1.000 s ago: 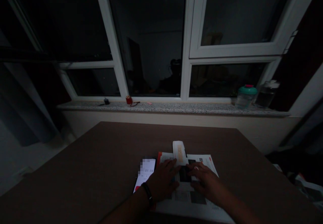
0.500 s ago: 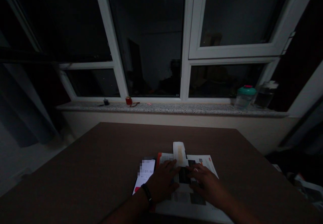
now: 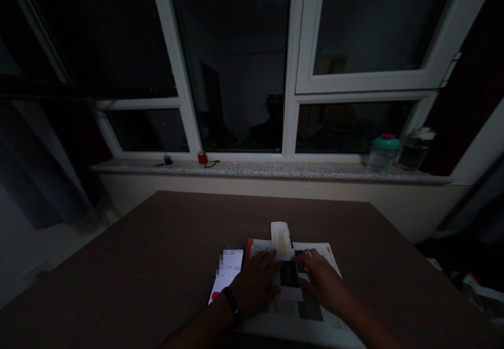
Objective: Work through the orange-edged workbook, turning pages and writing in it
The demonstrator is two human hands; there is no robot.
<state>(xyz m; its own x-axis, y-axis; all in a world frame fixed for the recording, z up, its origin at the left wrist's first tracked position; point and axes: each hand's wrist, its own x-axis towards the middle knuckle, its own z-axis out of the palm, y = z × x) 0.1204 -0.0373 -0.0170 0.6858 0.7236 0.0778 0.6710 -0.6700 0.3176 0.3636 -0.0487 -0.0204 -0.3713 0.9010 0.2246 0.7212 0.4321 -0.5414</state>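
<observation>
On the printed sheet, left hand (image 3: 254,284): mine, palm down, fingers slightly spread and thumb apart, laid over the left side of the paper strip.
On the same sheet, right hand (image 3: 323,285): mine, fingers bent, thumb apart from them, fingertips at the strip's right edge; I cannot tell how firmly they press.
Paper strip (image 3: 280,233): white, narrow, with a tan patch and a dark block, lying lengthwise between my hands; its far end juts past the sheet's far edge.
Printed sheet (image 3: 293,329): white with dark pictures and a red left border, flat under the strip and both hands; whether one leaf or several, I cannot tell.
Wristband (image 3: 230,303): black, on my left wrist.
Ring (image 3: 307,253): pale, on my right hand.
Phone (image 3: 228,275): screen lit, just beside the sheet's left border, partly behind my left forearm.
Table (image 3: 189,223): dark brown, under phone and sheet.
Windowsill (image 3: 268,169): speckled stone, beyond the table; bearing a dark little bottle (image 3: 167,159), a red jar (image 3: 202,158), a teal-lidded bottle (image 3: 385,152) and a white-capped bottle (image 3: 415,150).
Window frame (image 3: 290,76): white, around dark panes.
Curtain (image 3: 43,176): bluish grey, far left.
</observation>
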